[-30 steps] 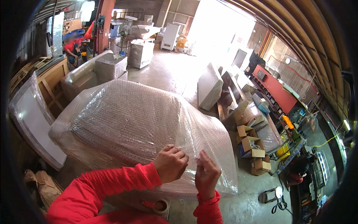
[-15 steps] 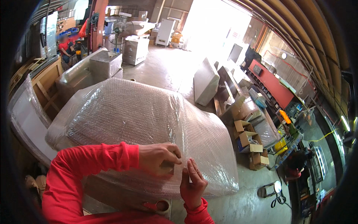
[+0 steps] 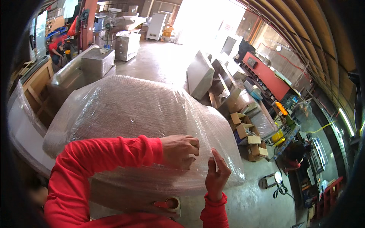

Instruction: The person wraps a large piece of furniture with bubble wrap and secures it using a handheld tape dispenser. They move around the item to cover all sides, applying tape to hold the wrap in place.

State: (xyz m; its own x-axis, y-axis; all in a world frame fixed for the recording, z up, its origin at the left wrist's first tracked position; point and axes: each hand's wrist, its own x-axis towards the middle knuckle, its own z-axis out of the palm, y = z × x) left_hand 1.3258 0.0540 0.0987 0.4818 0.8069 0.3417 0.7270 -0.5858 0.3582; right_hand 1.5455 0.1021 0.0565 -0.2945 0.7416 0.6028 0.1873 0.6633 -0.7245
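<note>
A large bulky item covered in clear bubble wrap (image 3: 129,106) spreads before me, its outline rounded and what is inside hidden. Over its near right part, my left hand (image 3: 180,152) reaches across with fingers bent and closed, close against the wrap. Whatever it pinches is too small to make out. Just right of it, my right hand (image 3: 218,176) is raised at the edge of the wrap. Its fingers point up, with the thumb slightly apart from them. Below, near my body, lies a roll of tape (image 3: 173,204) with a red piece (image 3: 160,204) beside it.
Open cardboard boxes (image 3: 251,131) stand at the right, by wrapped panels (image 3: 200,74). A small lamp-like item with a black cord (image 3: 270,180) sits on the floor (image 3: 243,205). Another wrapped piece (image 3: 97,60) is at the far left. One person (image 3: 56,47) sits far back left.
Both my hands have shifted right along the wrap, and the gap between right thumb and fingers looks wider. The whole view has turned slightly, moving the background left.
</note>
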